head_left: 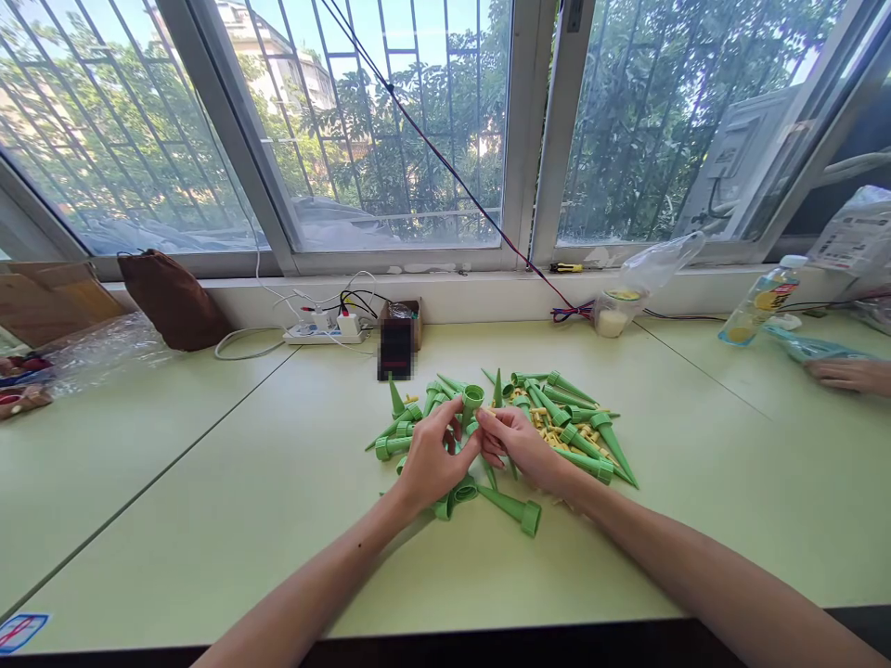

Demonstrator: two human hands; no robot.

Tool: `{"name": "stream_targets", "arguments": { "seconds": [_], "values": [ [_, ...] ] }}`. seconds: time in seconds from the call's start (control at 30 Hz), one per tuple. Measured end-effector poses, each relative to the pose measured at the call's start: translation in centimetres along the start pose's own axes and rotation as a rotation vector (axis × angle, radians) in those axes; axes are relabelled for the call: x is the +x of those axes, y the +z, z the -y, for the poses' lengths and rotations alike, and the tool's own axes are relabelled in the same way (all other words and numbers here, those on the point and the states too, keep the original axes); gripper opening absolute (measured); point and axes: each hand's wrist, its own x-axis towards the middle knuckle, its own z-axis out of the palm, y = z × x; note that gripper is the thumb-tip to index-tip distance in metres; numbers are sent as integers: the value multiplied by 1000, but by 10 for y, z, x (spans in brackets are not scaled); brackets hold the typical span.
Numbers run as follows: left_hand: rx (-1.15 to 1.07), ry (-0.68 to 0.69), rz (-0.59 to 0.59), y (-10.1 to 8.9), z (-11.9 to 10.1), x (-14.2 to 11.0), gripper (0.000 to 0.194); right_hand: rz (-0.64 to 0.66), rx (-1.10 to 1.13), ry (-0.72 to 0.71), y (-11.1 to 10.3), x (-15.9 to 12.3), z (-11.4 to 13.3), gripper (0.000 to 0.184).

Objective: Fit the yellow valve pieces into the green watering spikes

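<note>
My left hand (432,456) is closed around a green plastic watering spike (472,397), its round open end facing up. Right beside it, my right hand (519,442) pinches a small yellow plastic piece (491,414), mostly hidden by the fingers. The two hands nearly touch over the pile. Several more green spikes (585,443) with ribbed collars lie around both hands. Small yellow plastic pieces (553,429) are heaped among the spikes to the right. One loose spike (511,508) rests in front of the hands, its wide end toward the right.
Behind the pile stand a dark blurred device (395,349) and a power strip (324,332) with cables. A plastic cup (613,314), a drink bottle (762,301) and a brown bag (174,299) line the back. Another person's hand (853,374) rests at the right edge.
</note>
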Motion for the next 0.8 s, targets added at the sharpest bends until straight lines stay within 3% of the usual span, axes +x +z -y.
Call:
{"name": "stream_targets", "arguments": {
  "seconds": [0.2, 0.5, 0.8],
  "values": [
    [24, 19, 28, -3, -1, 2, 20, -11, -6, -4, -2, 1, 0, 56],
    [3, -46, 30, -2, 1, 1, 34, -19, 13, 3, -3, 1, 0, 56],
    [9, -75, 14, -2, -1, 2, 25, -6, -16, -35, 0, 0, 1, 54]
  ]
}}
